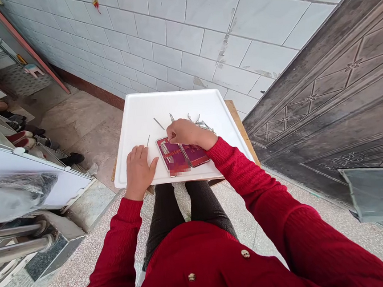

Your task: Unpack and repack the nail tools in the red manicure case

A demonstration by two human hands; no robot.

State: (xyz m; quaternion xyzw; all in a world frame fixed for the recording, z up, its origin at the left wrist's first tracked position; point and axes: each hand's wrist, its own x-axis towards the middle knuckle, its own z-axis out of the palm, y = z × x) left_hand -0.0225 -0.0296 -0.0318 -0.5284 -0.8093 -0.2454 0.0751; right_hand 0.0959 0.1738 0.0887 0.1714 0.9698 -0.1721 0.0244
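Observation:
A manicure case (177, 161) lies unfolded on the white tabletop (135, 112), with a purple lining and red elastic loops. Slim metal tools sit in the loops of its left half. Over the top of the case, my right hand (185, 133) has its thumb and fingertips pinched together; whatever is between them is hidden. My left hand (140, 170) rests flat beside the case, fingers stretched out. A thin metal stick (149, 141) lies just past its fingertips. Farther back are a flat metal strip (158, 123), a small metal tool (171, 117) and several metal implements (204, 124) partly behind my right hand.
The tabletop has a raised rim and stands on a wooden base (240, 126). A tiled wall (168, 34) rises behind it, and a dark panelled door (324, 96) is at right. Shoes (23, 140) fill a rack at left.

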